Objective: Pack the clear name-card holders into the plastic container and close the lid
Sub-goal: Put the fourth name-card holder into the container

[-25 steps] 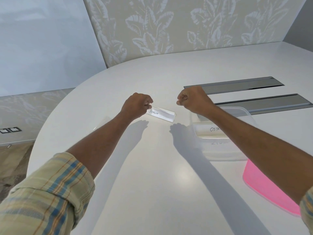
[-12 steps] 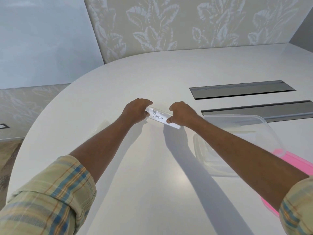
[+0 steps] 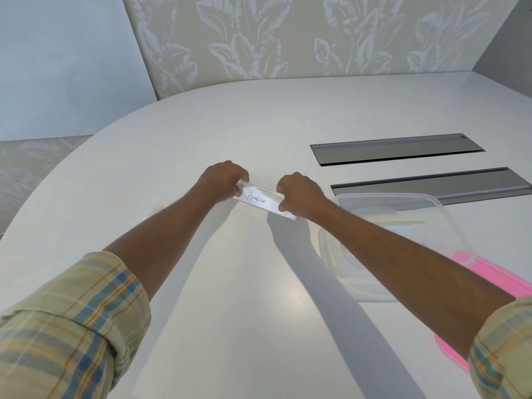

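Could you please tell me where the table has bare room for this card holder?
Free: the white table between the forearms, and beyond the left hand and right hand up to the leaf-patterned wall. Crowded: right side, with clear plastic container, pink lid and grey slots.

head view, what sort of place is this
Likely an office meeting room: a big rounded white table with two recessed metal hatches, leaf-patterned wall panels, and a handwritten name-card holder.

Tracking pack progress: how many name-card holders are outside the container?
1: the PENGUIN holder, gripped at both ends by the left hand and right hand, left of the container. A faint shape by the left forearm could be another; can't tell.
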Action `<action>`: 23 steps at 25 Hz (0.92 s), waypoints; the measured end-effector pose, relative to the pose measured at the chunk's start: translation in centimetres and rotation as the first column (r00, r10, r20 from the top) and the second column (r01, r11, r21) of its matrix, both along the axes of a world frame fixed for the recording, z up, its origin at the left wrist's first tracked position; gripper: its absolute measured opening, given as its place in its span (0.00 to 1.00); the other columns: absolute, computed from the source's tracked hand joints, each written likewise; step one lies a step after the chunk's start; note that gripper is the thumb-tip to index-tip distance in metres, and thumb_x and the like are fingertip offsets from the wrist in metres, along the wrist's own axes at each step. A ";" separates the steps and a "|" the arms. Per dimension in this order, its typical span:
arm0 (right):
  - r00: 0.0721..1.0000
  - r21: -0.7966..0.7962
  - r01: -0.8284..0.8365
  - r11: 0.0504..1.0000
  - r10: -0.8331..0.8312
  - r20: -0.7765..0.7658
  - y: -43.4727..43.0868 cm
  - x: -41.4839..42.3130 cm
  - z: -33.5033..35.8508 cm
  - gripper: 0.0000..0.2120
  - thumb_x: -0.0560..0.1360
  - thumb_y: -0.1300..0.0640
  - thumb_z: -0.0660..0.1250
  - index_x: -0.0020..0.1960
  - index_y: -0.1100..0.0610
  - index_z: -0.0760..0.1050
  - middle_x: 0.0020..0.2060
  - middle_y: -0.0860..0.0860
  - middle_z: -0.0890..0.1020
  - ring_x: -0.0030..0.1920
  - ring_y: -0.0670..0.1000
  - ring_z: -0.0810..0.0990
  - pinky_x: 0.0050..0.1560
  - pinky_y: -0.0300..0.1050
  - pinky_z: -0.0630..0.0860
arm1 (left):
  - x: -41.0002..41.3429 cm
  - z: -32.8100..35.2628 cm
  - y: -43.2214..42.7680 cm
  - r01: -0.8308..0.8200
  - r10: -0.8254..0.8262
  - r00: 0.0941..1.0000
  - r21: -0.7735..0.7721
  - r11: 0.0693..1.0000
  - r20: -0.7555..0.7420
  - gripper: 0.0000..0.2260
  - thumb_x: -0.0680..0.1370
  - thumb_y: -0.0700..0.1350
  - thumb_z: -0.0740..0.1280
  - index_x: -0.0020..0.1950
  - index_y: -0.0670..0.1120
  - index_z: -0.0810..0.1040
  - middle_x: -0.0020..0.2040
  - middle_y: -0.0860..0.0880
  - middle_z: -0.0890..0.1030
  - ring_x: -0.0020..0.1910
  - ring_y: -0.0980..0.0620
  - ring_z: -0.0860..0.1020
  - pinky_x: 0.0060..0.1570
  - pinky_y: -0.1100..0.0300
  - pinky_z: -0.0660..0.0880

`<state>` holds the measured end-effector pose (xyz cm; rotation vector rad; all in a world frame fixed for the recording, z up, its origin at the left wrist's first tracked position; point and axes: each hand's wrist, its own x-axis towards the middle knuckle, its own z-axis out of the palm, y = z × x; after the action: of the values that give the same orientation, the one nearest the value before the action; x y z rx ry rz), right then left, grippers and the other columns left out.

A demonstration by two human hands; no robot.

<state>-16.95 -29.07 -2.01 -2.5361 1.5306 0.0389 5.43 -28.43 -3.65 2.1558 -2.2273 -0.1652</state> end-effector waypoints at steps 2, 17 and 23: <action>1.000 -0.010 0.000 1.000 0.000 0.020 0.0 -0.2 -0.1 0.09 0.71 0.63 0.75 0.49 0.58 0.79 0.43 0.53 0.77 0.42 0.59 0.77 0.36 0.43 0.66 | 0.0 0.3 0.2 -0.002 0.002 1.000 0.003 1.000 -0.019 0.19 0.74 0.39 0.74 0.64 0.51 0.84 0.59 0.46 0.83 0.60 0.43 0.80 0.49 0.57 0.68; 0.985 -0.020 -0.120 0.993 0.122 0.125 1.6 -3.1 6.1 0.19 0.71 0.60 0.78 0.61 0.55 0.82 0.56 0.53 0.84 0.57 0.56 0.81 0.51 0.48 0.78 | -1.0 8.0 6.8 0.068 -0.067 0.997 -0.037 0.997 0.041 0.17 0.74 0.34 0.69 0.57 0.49 0.86 0.48 0.54 0.89 0.56 0.48 0.81 0.51 0.54 0.78; 0.976 -0.050 -0.111 0.993 0.118 0.183 3.3 -6.5 10.2 0.19 0.71 0.61 0.79 0.61 0.55 0.83 0.55 0.53 0.85 0.55 0.55 0.83 0.55 0.54 0.81 | -4.1 12.2 9.0 0.097 -0.091 0.993 -0.087 0.991 0.075 0.16 0.75 0.40 0.74 0.62 0.50 0.85 0.55 0.50 0.87 0.61 0.45 0.79 0.49 0.56 0.73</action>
<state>-23.42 -25.75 8.21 -2.5720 1.3276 -0.2090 1.30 -19.44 8.58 2.0438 -2.3271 0.0103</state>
